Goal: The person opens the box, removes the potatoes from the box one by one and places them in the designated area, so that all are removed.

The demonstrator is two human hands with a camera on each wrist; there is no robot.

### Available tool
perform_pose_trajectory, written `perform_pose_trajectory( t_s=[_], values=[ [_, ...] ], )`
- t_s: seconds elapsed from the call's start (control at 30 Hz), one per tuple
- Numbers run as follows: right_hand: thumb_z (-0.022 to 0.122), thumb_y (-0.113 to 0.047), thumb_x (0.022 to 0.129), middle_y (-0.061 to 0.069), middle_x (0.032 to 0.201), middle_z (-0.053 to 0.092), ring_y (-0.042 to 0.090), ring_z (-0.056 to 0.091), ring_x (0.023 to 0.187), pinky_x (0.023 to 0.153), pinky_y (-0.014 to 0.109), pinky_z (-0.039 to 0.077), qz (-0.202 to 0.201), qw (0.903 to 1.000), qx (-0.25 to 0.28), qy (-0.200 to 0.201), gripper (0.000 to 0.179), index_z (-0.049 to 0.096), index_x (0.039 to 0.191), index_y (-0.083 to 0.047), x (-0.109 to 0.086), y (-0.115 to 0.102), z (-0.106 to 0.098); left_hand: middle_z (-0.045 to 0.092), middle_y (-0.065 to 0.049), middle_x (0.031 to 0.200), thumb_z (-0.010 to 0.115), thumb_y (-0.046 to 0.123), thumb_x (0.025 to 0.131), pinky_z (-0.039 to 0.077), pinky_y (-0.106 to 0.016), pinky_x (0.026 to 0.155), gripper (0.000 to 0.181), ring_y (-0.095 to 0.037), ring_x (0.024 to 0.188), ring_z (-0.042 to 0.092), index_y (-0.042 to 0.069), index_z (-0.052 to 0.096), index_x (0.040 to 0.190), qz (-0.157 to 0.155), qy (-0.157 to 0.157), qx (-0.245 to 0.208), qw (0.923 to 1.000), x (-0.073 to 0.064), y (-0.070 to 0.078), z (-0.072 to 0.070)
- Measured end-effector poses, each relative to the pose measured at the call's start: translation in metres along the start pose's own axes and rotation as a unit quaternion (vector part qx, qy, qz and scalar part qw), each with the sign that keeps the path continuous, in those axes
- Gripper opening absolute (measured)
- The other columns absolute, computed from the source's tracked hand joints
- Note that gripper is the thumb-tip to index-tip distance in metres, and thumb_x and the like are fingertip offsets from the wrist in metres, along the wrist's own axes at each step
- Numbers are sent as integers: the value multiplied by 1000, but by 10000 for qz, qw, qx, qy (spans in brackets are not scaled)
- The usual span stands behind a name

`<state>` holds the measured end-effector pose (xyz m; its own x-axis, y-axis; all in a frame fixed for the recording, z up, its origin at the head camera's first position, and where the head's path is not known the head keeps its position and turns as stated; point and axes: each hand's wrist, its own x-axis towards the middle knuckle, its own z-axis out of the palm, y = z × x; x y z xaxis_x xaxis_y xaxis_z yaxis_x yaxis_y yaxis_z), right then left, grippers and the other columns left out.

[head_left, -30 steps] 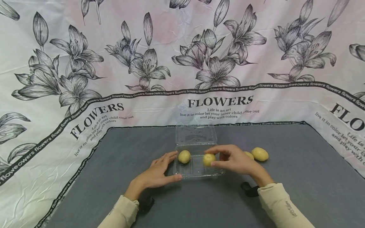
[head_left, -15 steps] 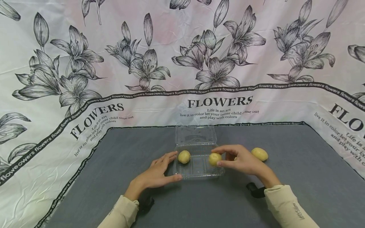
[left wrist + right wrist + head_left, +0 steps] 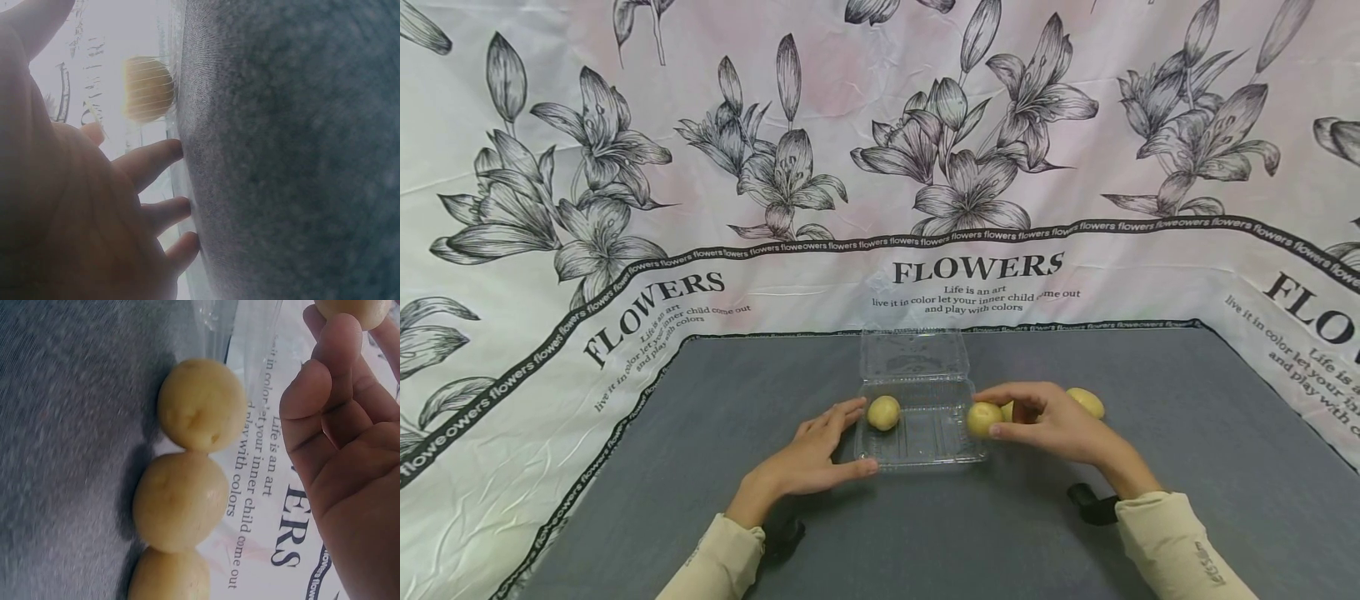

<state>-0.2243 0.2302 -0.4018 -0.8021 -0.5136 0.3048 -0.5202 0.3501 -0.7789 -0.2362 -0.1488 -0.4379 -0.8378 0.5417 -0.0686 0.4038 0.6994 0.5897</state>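
Observation:
A clear plastic clamshell box [image 3: 925, 433] lies with its lid [image 3: 913, 354] raised at the back. Inside, at the left, sits a yellow potato [image 3: 883, 412]; the left wrist view shows this potato [image 3: 149, 89] through the box wall. My left hand [image 3: 812, 454] spreads around the box's left side, fingers straight, fingertips at its edge. Between thumb and fingers my right hand [image 3: 1056, 423] pinches another potato [image 3: 984, 419] over the box's right edge. Three potatoes stand in a row on the table in the right wrist view, including the nearest-to-box potato [image 3: 201, 405].
In the head view my right hand partly hides the row, whose rightmost potato [image 3: 1086, 403] shows behind it. A grey cloth [image 3: 925, 533] covers the table. A flower-print curtain [image 3: 820, 283] rises behind and at both sides. Black straps [image 3: 1092, 504] hang below my wrists.
My right hand has carried its potato to the right, from above the box's interior to its right edge. The left hand and the potato in the box have stayed put.

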Motion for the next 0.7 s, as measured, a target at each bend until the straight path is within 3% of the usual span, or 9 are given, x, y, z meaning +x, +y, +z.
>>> perform_pose_trajectory(
  t_s=[0.17,0.47,0.7],
  values=[
    [77,-9,90,8,107,75,3,55,64,55,25,48,56,10000,-52,45,36,70,126,-5,-6,1,-6,31,0,167,63,66,91,14,-62,122,96,-28,157,25,28,13,164,4,-20,-21,10000,0,0,0],
    [79,-9,89,6,96,75,3,57,64,55,24,48,94,9996,-203,183,37,71,125,-7,-19,7,-13,31,0,167,63,66,91,14,-62,122,97,-27,157,25,27,13,164,49,-4,-14,10000,0,0,-1],
    [77,-5,89,13,115,75,5,63,72,60,25,52,-66,10000,49,36,38,69,126,2,-27,13,-16,30,0,168,63,66,91,13,-62,123,97,-28,157,24,28,12,165,16,-34,-61,10000,0,1,-1]
  ],
)
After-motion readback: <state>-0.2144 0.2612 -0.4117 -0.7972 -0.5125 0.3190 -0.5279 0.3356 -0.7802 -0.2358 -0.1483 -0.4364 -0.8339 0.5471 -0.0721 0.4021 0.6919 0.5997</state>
